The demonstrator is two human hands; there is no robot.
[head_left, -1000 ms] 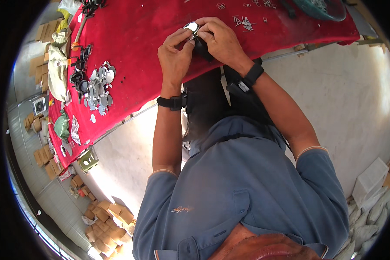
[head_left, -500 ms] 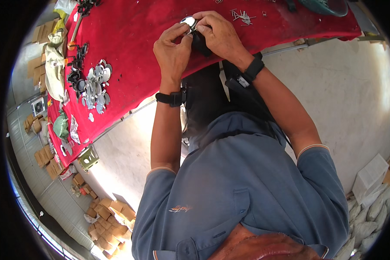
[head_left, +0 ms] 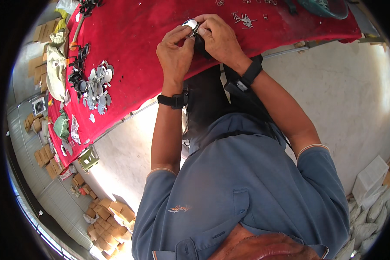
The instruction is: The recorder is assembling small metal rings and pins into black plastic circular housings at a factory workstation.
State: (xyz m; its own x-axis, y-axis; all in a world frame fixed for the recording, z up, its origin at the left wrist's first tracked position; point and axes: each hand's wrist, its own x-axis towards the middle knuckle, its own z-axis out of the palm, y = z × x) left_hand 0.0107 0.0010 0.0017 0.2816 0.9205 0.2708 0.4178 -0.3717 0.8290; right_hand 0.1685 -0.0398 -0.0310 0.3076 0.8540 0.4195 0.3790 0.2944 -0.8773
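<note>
Near the table's front edge, both hands grip a small round mirror [head_left: 190, 23] with a shiny face and dark rim. My left hand [head_left: 174, 55] pinches its left and lower side between thumb and fingers. My right hand [head_left: 222, 40] closes on its right side, fingertips at the rim. A black piece [head_left: 200, 46] hangs below the mirror, between the hands; whether it is joined to the mirror I cannot tell. On the left lies a pile of round mirror discs [head_left: 98, 89], beside several black round-framed parts [head_left: 77, 80].
A red cloth [head_left: 134, 47] covers the table. Thin metal screws or pins [head_left: 245, 21] lie scattered right of my hands, near small metal clips [head_left: 265, 17]. A green bowl [head_left: 325, 8] holds small parts at the far right. Cardboard boxes [head_left: 110, 223] are stacked on the floor at lower left.
Both hands and the mirror have shifted slightly down, and my left hand a little to the right. The grip on the mirror stays much the same.
</note>
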